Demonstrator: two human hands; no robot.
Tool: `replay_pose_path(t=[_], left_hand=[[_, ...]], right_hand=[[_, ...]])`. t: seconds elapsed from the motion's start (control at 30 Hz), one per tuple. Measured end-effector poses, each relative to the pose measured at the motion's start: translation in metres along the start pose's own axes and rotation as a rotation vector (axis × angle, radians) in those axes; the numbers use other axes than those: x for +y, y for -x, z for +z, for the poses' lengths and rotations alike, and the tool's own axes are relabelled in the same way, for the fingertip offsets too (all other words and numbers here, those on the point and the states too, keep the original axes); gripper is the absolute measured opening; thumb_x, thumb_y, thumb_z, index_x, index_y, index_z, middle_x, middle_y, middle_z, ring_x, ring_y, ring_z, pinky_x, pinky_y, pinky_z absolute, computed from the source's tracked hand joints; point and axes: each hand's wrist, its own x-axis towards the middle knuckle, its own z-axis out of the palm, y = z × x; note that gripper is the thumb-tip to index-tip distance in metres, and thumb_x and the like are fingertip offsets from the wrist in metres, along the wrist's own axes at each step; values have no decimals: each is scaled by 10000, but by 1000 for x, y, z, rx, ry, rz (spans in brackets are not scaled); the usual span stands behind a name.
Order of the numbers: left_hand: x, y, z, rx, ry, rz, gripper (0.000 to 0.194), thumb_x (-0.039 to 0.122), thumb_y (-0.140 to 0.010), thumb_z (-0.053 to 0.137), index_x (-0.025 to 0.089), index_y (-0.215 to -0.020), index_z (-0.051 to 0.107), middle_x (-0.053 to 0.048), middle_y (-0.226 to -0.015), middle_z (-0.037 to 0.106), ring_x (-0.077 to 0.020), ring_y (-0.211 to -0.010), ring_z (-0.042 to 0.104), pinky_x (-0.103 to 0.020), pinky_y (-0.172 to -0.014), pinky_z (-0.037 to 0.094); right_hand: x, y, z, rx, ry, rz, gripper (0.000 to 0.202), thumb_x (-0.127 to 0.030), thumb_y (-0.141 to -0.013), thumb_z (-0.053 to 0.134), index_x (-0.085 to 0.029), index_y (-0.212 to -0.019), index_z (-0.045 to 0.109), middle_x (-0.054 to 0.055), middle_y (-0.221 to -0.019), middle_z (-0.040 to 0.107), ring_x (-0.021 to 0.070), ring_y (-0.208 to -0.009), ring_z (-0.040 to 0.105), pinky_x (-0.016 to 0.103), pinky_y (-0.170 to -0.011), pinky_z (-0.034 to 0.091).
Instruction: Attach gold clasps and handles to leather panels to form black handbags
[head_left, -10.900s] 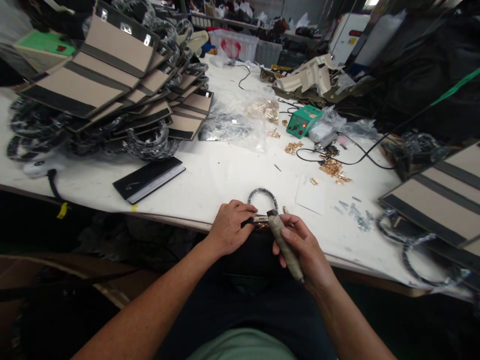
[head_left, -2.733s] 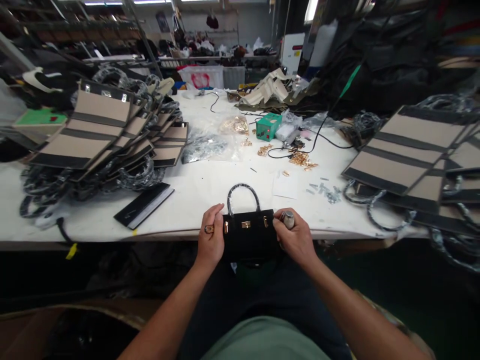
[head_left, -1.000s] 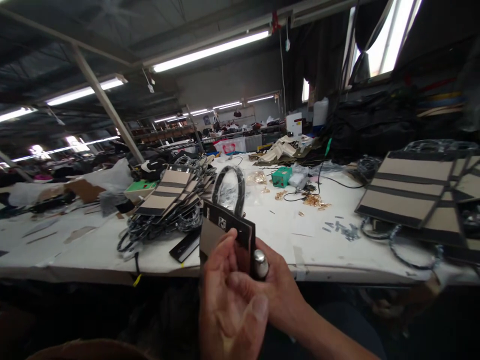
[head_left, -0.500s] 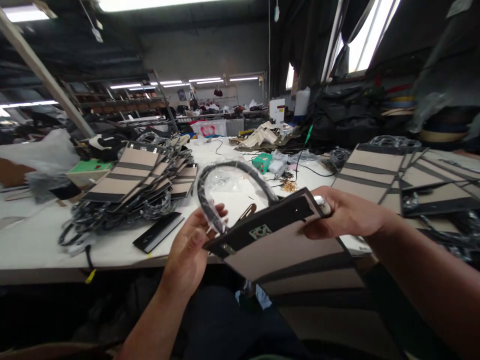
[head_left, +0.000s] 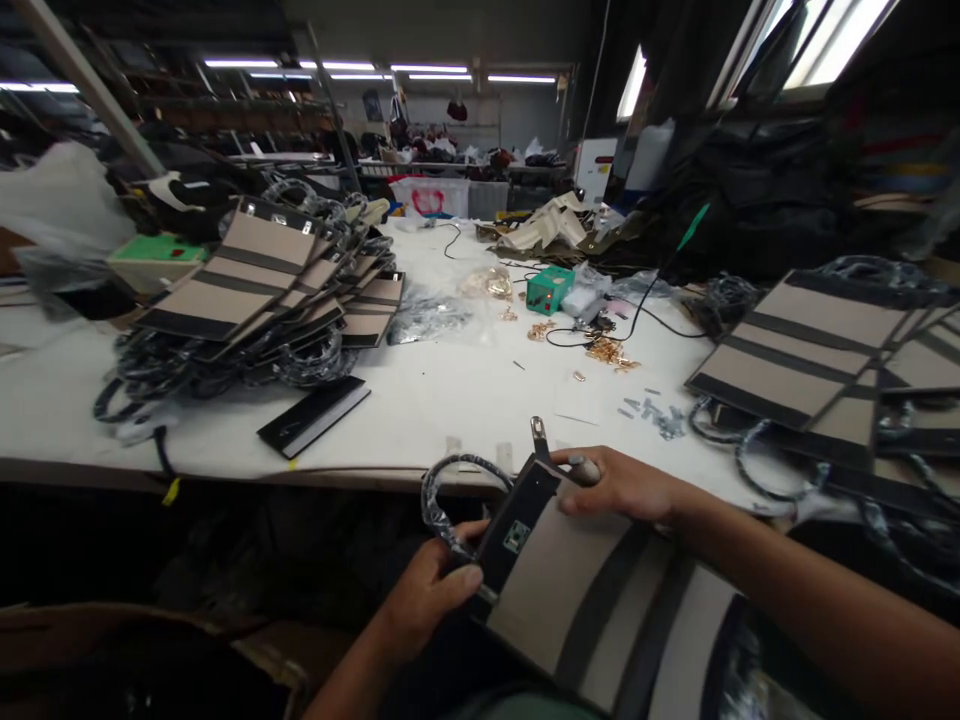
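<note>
Bag panel (head_left: 566, 565) dropped, tilted steeper; clamped between left hand (head_left: 431, 595) and right hand (head_left: 626, 487); table edge (head_left: 375, 472) just beyond, stacks (head_left: 240, 270) well apart.

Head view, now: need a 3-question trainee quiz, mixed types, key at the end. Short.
1. Multiple choice: the right hand grips the beige-and-black panel and also holds:
A) a black booklet
B) a round-ended tool
C) a coil of wire

2. True or false: the green box and the loose gold-coloured parts are on the white table.

3. Fill in the blank, from the wearer's view: the loose silver-grey strips lie nearer to the stack of panels on the ____ side.

Key:
1. B
2. True
3. right
</note>
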Motion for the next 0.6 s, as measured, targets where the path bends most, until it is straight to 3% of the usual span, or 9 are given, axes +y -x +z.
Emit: replay_pose_path(t=[0.13, 0.3, 0.43, 0.6], left_hand=[[-15, -33, -6, 110, 9, -77, 517, 461, -760, 791, 175, -1188, 737, -98, -1041, 767, -315, -997, 709, -404, -889, 541], [-34, -61, -1, 250, 133, -137, 507, 443, -719, 817, 157, -1133, 751, -80, -900, 777, -252, -807, 732, -341, -757, 560], [-42, -68, 4, 370, 161, -148, 493, 423, -707, 817, 148, -1110, 750, -65, -855, 775, -228, -733, 717, -302, -670, 543], [-44, -64, 9, 413, 139, -192, 364, 412, -729, 792, 140, -970, 764, -58, -791, 766, -206, -708, 699, -284, -676, 523]], right_hand=[[14, -29, -9, 70, 75, 69, 490, -337, -709, 773, -192, -1173, 704, 9, -982, 732, 215, -907, 663, 325, -835, 515], [24, -62, -26, 178, 327, 207, 328, -355, -695, 745, -179, -972, 726, -26, -747, 656, 160, -706, 580, 262, -651, 443], [28, -81, -36, 183, 495, 255, 281, -383, -684, 743, -195, -887, 698, -42, -701, 608, 150, -687, 536, 255, -627, 384], [31, -83, -29, 257, 813, 295, 298, -473, -708, 740, -224, -851, 661, -8, -766, 651, 180, -723, 560, 268, -622, 339]])
